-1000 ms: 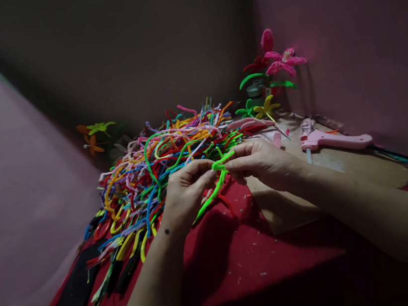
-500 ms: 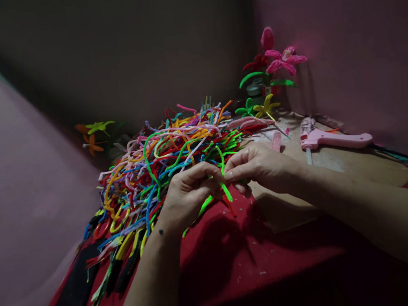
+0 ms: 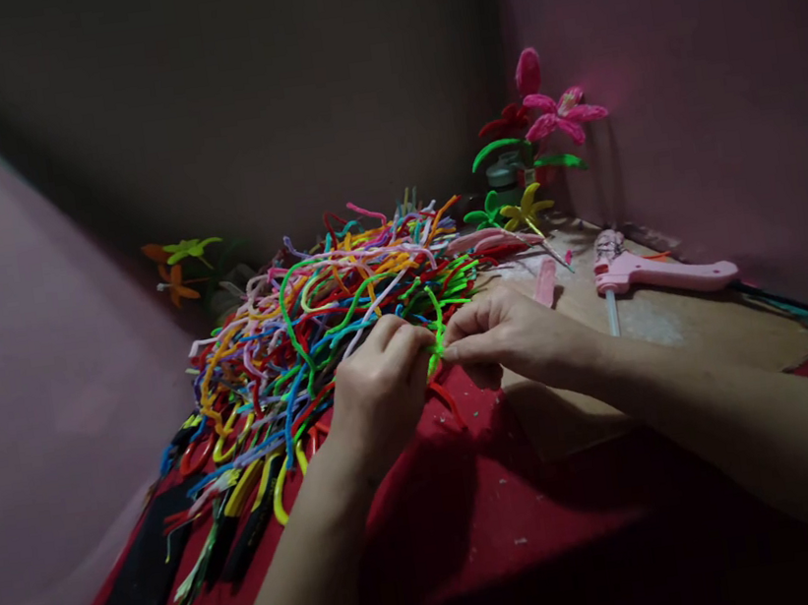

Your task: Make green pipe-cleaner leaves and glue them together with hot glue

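Note:
A bright green pipe cleaner is pinched between my two hands, which meet almost fingertip to fingertip. My left hand is closed, its knuckles turned up and its fingertips on the green piece. From the other side, my right hand grips it between thumb and forefinger. One end of the green piece sticks up and a short bit hangs below the fingers. Just behind the hands lies a tangled heap of many-coloured pipe cleaners. A red pipe cleaner curves below the fingertips, over the red cloth.
A pink glue gun rests on a brown board at right. Behind it stand pink fuzzy flowers; orange and yellow ones are at far left. Yellow-handled tools lie left on the red cloth.
My left hand has rolled over, knuckles now upward, and its fingers have closed more tightly. The green pipe cleaner's lower end has shifted left and looks bent or twisted at the fingertips.

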Motion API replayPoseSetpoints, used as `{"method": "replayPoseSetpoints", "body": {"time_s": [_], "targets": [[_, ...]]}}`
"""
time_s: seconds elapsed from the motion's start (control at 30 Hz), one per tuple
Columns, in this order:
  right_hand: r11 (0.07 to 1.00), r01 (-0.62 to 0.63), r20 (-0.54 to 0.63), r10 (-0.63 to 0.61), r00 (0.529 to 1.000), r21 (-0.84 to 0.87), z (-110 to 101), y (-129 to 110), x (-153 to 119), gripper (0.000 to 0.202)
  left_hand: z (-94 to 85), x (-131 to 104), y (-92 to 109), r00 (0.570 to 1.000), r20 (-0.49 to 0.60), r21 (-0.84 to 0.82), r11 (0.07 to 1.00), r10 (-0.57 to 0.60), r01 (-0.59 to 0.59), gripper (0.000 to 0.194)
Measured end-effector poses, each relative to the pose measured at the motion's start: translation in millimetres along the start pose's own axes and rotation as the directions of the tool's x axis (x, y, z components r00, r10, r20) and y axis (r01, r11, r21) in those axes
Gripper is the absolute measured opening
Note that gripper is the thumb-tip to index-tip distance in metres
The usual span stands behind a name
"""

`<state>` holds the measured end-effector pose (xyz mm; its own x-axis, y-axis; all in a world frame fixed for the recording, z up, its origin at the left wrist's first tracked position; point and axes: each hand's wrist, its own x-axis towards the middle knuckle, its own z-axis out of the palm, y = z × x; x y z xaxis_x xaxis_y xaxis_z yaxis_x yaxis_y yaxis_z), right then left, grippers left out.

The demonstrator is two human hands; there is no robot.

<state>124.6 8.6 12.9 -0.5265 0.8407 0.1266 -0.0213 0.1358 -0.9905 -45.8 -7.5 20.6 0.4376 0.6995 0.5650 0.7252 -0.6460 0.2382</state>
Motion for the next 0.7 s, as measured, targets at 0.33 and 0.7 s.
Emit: {"method": "replayPoseSetpoints", "body": {"time_s": [0.33,0.7], "targets": [[0.919,-0.1,0.089,0.072,0.993,0.38,1.6,8.5,1.7,0.008,5.1,-5.7,6.5,0.988,-0.143,-0.119,0.992,-0.05,0.032,0.023],[0.967,0.113,-0.098,-0.138,0.986,-0.229,11.4,10.8,-3.8,0.013,-0.1,7.6,7.8,0.866,0.198,-0.676,0.576,-0.46,0.46,0.011]]}}
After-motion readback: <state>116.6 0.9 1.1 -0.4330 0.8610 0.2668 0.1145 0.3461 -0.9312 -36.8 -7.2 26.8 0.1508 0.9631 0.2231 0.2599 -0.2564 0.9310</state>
